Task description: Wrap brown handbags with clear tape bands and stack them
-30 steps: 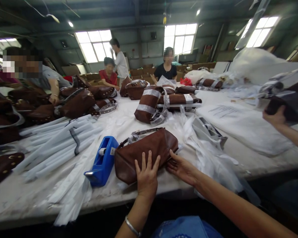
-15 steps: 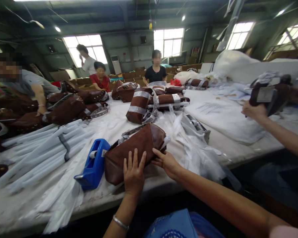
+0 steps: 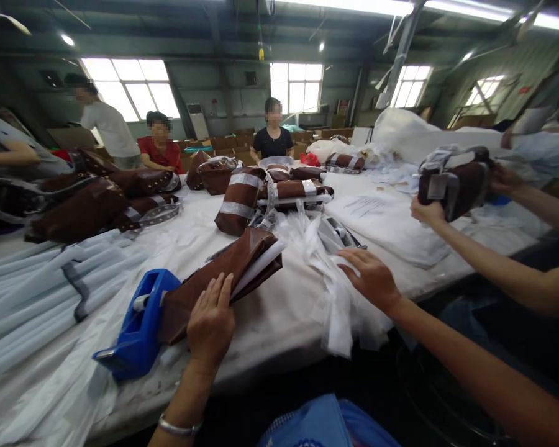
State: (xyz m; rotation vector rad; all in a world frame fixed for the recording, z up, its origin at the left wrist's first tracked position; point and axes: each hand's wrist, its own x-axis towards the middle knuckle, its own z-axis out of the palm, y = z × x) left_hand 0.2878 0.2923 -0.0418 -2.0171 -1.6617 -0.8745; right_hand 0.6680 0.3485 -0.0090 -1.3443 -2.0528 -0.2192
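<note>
A brown leather handbag (image 3: 223, 267) lies tilted at the table's front edge, with white stuffing showing in its side fold. My left hand (image 3: 212, 323) rests flat on it, fingers stretched. My right hand (image 3: 370, 279) is off the bag, fingers extended with the thumb apart, over a bunch of thin white plastic strips (image 3: 338, 310). Whether its fingertips touch the strips I cannot tell. A blue tape dispenser (image 3: 140, 329) stands against the bag's left end. Just behind the strips is a grey, shiny object (image 3: 338, 233), partly covered.
White rolled tubes (image 3: 23, 285) lie at the left. Wrapped brown bags (image 3: 240, 202) sit farther back, and more are piled left. On the right, a co-worker's hands hold another brown bag (image 3: 461, 180). Other people (image 3: 272, 139) stand across the table.
My right hand has left the handbag and moved right to the white strips. The bag has tipped, showing its stuffed side. My view has turned right.
</note>
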